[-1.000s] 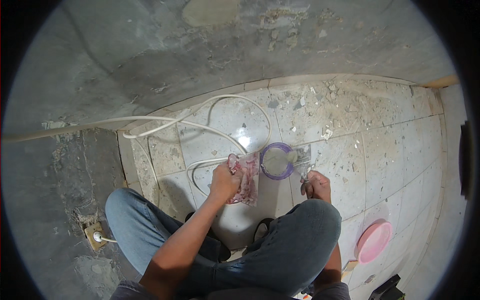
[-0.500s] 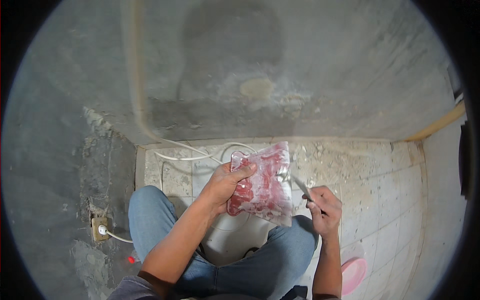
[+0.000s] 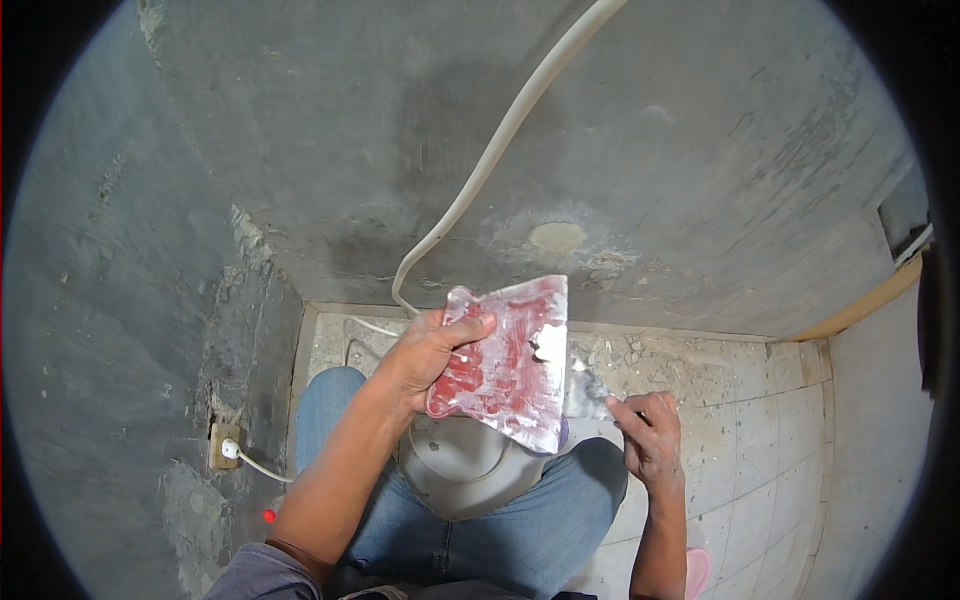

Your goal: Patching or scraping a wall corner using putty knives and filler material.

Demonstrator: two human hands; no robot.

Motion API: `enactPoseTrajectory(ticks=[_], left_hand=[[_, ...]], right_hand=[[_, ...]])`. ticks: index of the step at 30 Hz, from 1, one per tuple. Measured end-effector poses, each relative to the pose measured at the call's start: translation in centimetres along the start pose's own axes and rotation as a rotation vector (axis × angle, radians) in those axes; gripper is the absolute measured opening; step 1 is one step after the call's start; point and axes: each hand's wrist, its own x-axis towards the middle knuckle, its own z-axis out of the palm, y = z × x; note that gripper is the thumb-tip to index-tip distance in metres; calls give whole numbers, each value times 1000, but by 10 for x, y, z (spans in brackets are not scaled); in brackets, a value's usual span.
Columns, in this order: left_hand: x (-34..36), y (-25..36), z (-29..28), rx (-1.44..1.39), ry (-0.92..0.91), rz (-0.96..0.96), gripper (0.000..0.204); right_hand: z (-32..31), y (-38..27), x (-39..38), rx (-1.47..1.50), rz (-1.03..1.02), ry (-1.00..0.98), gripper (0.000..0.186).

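Observation:
My left hand [image 3: 415,360] grips a red plastic putty spreader [image 3: 500,375] by its wavy left side, thumb on top. White smears cover much of its face, and a thick white dab of putty [image 3: 550,343] sits near its straight right edge. In my right hand [image 3: 655,440] is a putty knife [image 3: 588,392], fingers closed round its handle end. The metal blade, smeared with whitish paste, lies just right of the spreader's edge; whether the two touch I cannot tell. My curled fingers hide most of the handle.
A thick white cable [image 3: 490,165] hangs before the grey wall [image 3: 700,180], which bears a pale round patch [image 3: 558,237]. At left, a white plug sits in a wall socket [image 3: 222,447]. A white container [image 3: 465,480] stands between my knees. Debris litters the floor tiles [image 3: 740,430]; a pink basin [image 3: 697,572] is lower right.
The view has shifted, and the cable now crosses the middle of the wall. The putty knife has moved lower beside the spreader. A white dab now shows clearly near the spreader's right edge.

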Motion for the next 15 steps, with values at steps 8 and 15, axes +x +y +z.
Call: enactPoseTrajectory(ticks=[8,15], left_hand=[[11,-14,-17,222,166,439,22],[-8,-41,2,437,224,597,23]], right_hand=[[-16,-70,12,1322,1105,148,30],[20,-82,20,1616,1293,85,26]])
